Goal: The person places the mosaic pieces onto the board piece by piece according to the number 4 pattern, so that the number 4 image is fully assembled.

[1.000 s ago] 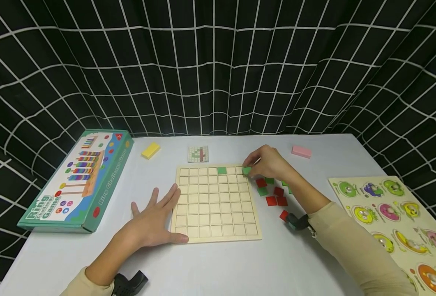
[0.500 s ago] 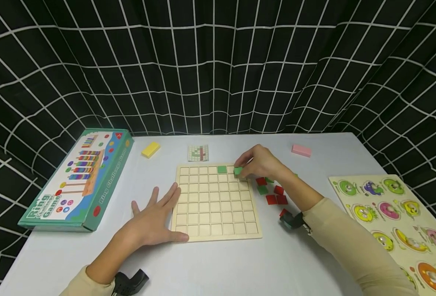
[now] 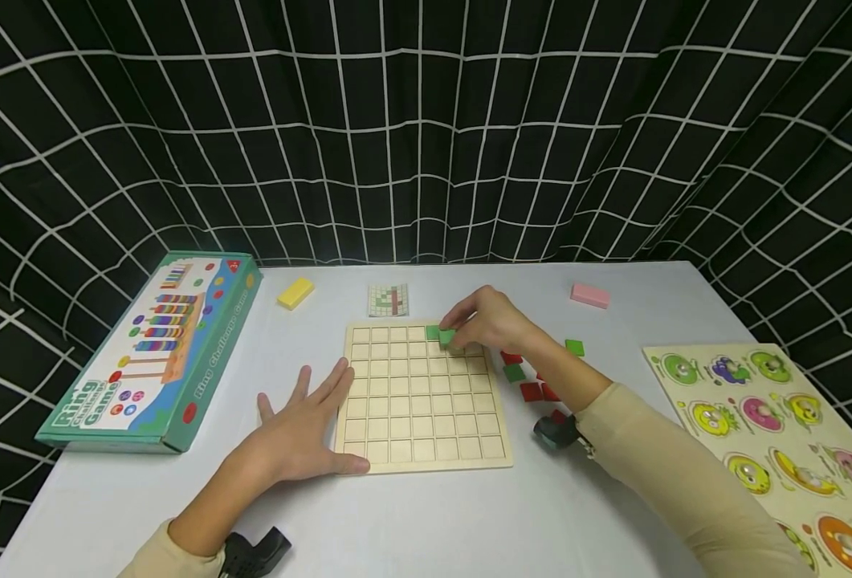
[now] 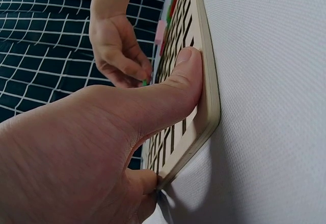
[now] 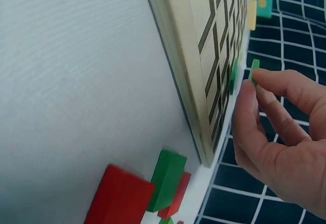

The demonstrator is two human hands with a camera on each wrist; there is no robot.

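My right hand (image 3: pixel 494 319) pinches a small green square tile (image 3: pixel 446 337) between thumb and fingertips over the top row of a wooden grid board (image 3: pixel 411 401). Just left of it, another green tile (image 3: pixel 432 331) lies in a top-row cell. In the right wrist view the held green tile (image 5: pixel 254 68) stands apart from the board's face, tilted. My left hand (image 3: pixel 291 437) rests at the board's lower left with fingers spread. Its thumb (image 4: pixel 186 79) lies on the front rim, and its fingertips touch the left edge.
Several loose red tiles (image 3: pixel 531 392) and green tiles (image 3: pixel 515 372) lie right of the board, partly hidden by the right forearm. Behind it are a pattern card (image 3: pixel 388 299), a yellow block (image 3: pixel 295 294) and a pink block (image 3: pixel 589 295). A game box (image 3: pixel 158 353) and fruit puzzle board (image 3: pixel 743 433) flank it.
My right hand has moved left along the top row with the green tile, from the board's right corner to beside the other green tile. The left hand stays in place.
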